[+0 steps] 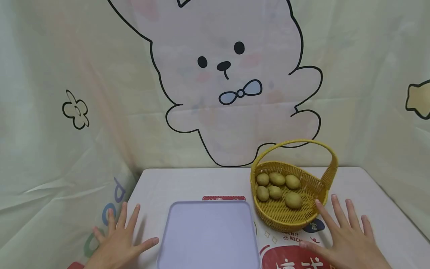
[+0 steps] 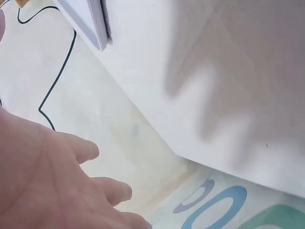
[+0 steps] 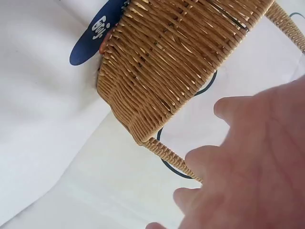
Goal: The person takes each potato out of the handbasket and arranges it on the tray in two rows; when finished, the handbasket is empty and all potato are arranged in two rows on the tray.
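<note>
Two bare hands (image 1: pixel 117 242) (image 1: pixel 352 242), slender fingers (image 1: pixel 340 213), rounded fingertips (image 2: pixel 125 192), creased palms (image 2: pixel 40 176)

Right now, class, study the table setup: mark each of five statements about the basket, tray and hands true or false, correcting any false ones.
1. The yellow basket holds six rounded items. True.
2. The tray lies between the left hand and right hand. True.
3. The tray is bright red. False: it is pale lavender.
4. The right hand is nearer the basket than the left hand. True.
5. The left hand grips the basket. False: it holds nothing, its fingers spread.
</note>
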{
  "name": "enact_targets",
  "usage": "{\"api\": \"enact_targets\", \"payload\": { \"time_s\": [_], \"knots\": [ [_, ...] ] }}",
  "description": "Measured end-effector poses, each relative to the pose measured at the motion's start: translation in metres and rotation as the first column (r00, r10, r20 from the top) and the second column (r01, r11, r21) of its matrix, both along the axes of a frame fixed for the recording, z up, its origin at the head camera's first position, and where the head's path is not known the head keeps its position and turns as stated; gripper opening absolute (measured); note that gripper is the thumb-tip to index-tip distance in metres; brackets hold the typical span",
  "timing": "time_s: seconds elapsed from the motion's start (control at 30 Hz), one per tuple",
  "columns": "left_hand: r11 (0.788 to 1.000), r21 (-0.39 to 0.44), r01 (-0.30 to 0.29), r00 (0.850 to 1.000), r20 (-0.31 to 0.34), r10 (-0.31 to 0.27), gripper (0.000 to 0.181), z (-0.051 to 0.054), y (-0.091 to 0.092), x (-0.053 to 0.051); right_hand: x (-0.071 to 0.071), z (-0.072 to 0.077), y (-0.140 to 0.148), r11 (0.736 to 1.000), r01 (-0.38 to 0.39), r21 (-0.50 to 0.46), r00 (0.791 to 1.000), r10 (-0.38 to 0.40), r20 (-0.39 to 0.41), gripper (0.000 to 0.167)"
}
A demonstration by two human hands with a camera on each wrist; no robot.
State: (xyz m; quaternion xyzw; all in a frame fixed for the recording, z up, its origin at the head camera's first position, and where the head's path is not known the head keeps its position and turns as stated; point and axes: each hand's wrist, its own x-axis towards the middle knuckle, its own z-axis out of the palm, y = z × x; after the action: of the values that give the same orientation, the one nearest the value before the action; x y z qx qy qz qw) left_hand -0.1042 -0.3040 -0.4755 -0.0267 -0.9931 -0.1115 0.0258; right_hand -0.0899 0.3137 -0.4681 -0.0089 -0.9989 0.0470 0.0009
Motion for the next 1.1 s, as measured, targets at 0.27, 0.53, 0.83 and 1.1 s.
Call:
{"api": "enact_targets", "payload": {
  "time_s": [0.27,0.53,0.83,1.1],
  "knots": [
    [0.972,0.234,-0.006,0.996,0.093,-0.016,0.112,0.002,0.012,-0.009,-0.014,0.029,-0.001,0.986,-0.134,-0.104,0.989,0.126,-0.079,0.125],
    [0.69,0.679,-0.25,0.945,0.327,0.02,0.071,0.004,0.024,-0.045,-0.051,0.074,-0.004,0.892,-0.325,-0.313,0.941,0.27,-0.205,0.095],
    [0.583,0.743,-0.33,0.867,0.483,-0.124,0.036,-0.016,0.024,-0.069,-0.109,0.084,-0.018,0.877,-0.342,-0.337,0.94,0.317,-0.13,0.082],
    [0.621,0.722,-0.305,0.872,0.474,-0.122,0.031,-0.024,0.026,-0.075,-0.141,0.073,-0.016,0.865,-0.278,-0.418,0.954,0.299,-0.016,0.071]
  ]
}}
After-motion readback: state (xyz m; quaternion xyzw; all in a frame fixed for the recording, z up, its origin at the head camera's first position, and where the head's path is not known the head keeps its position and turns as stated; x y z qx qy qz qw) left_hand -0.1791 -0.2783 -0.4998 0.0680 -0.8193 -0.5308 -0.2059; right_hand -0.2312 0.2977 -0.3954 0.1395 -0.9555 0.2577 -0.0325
